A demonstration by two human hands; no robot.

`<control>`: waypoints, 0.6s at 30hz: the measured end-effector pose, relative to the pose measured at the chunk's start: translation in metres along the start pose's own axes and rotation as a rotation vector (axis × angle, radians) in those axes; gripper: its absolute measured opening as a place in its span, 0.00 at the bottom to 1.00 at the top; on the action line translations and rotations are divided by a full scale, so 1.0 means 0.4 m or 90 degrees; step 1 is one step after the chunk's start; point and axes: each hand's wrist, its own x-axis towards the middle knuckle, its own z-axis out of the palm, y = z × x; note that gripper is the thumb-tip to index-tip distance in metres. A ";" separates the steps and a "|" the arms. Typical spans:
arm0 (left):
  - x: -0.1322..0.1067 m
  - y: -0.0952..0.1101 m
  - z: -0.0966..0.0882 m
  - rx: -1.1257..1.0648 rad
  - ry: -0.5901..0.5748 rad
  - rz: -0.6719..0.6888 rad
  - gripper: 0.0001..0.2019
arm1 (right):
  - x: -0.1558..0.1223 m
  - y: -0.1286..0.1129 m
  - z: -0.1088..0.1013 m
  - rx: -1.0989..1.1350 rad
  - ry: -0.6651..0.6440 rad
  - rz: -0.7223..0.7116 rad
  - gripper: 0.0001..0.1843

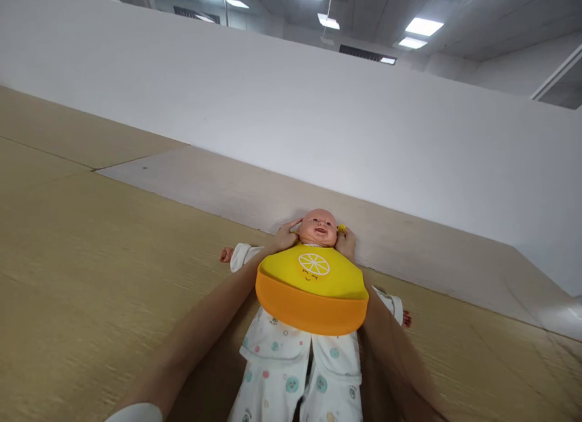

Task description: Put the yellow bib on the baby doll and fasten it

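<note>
The bib (313,282) in front of me is yellow above, with a white citrus slice and a small smiling face printed on it, and has a deep orange pocket curving across the bottom. It lies over the chest of a baby doll (318,224), which is face up on a tan surface (113,276) in white clothes (273,385) with coloured dots. The bib's neck end points up to the doll's chin, towards the white wall (318,119), and its pocket faces the legs and me. What I see of it is widest across the body; the doll's own long axis runs from me towards the wall, the arms flung out sideways. My right hand (347,243) pinches a yellow strap end beside the head. My left hand (285,237) is at the other side, fingers stretched along the head; I cannot tell whether it grips the strap.
</note>
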 end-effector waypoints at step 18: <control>-0.272 0.398 -0.167 -0.128 -0.060 0.267 0.10 | -0.187 -0.344 -0.164 -0.068 -0.182 -0.293 0.17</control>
